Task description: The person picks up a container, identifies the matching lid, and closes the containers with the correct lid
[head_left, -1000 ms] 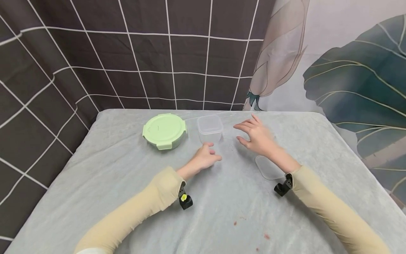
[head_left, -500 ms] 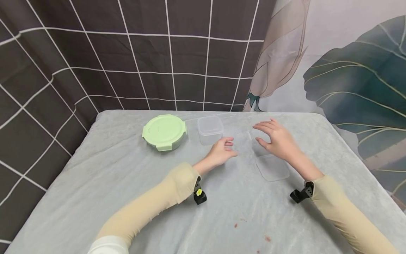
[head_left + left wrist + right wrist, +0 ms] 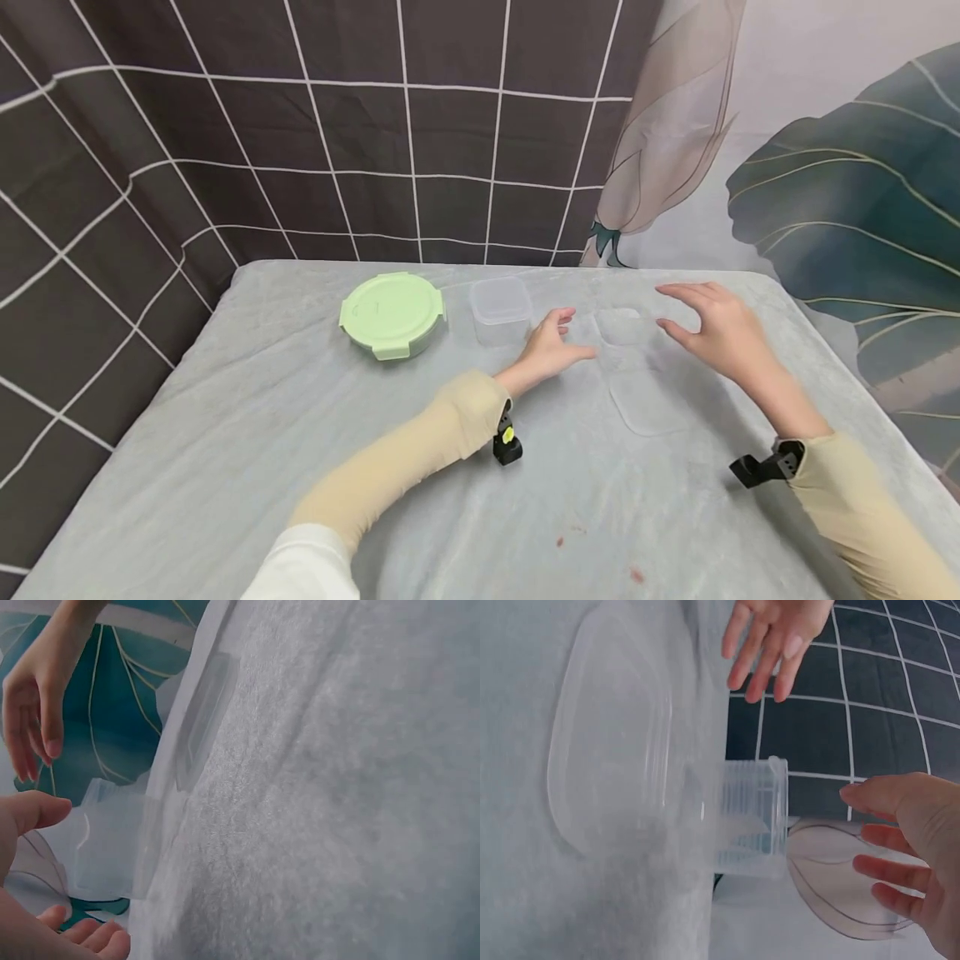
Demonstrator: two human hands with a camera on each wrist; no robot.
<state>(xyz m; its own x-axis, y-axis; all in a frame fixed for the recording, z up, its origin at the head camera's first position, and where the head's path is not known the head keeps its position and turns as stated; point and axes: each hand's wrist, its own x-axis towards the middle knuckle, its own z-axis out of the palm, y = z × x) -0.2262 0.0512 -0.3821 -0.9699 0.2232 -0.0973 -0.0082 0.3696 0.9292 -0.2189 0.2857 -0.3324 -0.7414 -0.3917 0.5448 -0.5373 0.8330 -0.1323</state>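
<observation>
A clear square plastic container stands on the cloth between my two hands, hard to make out in the head view. Its ribbed walls show better from the right wrist, where the container stands past a clear lid. That clear lid lies flat on the near side of it. My left hand is left of the container, thumb and fingers spread apart and holding nothing. On the other side my right hand hovers with fingers extended, thumb apart, also holding nothing. Neither hand touches the container.
Behind my left hand stands another clear container with a frosted lid on. Farther left is a round food container with a green clip lid. A grey cloth covers the table; a dark gridded curtain hangs behind it.
Both hands have moved to the right, my left hand passing in front of the lidded container. My right hand has moved off the clear container and lid, which now show more fully.
</observation>
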